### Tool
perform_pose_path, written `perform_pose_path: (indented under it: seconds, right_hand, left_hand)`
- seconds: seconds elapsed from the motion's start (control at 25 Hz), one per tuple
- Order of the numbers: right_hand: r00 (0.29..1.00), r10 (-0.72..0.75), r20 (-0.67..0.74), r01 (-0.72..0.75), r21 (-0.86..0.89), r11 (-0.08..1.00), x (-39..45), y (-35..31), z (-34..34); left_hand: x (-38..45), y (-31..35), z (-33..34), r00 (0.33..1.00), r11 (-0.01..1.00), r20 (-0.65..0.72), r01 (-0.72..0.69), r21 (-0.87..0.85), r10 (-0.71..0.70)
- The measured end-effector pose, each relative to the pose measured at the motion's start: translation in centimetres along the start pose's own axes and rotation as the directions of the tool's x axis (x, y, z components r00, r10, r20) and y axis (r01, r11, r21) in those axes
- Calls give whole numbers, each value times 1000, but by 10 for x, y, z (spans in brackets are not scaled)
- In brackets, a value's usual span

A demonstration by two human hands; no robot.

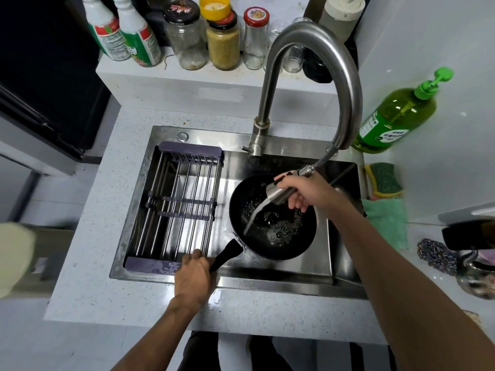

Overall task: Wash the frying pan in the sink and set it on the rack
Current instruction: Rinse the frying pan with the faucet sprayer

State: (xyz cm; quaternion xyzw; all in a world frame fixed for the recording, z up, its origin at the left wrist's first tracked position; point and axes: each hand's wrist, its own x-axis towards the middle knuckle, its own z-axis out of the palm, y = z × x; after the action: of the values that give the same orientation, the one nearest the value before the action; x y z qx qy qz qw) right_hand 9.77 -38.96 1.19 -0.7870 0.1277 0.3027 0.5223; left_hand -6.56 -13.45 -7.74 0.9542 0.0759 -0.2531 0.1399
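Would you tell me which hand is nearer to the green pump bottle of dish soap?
Right. The right hand grips the sprayer head over the sink, below-left of the soap bottle; the left hand holds the pan handle, farther away.

Home kitchen: sink, condiment jars.

rack bare and open from above, faucet arch overhanging frying pan

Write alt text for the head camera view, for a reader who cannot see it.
A person's right hand holds a pull-out faucet sprayer, running water into a black frying pan in a steel sink, while the left hand grips the pan's handle. A bare drying rack spans the sink's left side.
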Motion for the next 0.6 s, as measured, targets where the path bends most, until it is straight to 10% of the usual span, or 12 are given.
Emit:
perform_pose_path:
  seconds: [0.6]
  right_hand:
    - [891, -101, -442, 125, 27, 992, 27, -1, -12]
  left_hand:
    - [7, -6, 7, 1000, 1000, 14, -8, -23, 9]
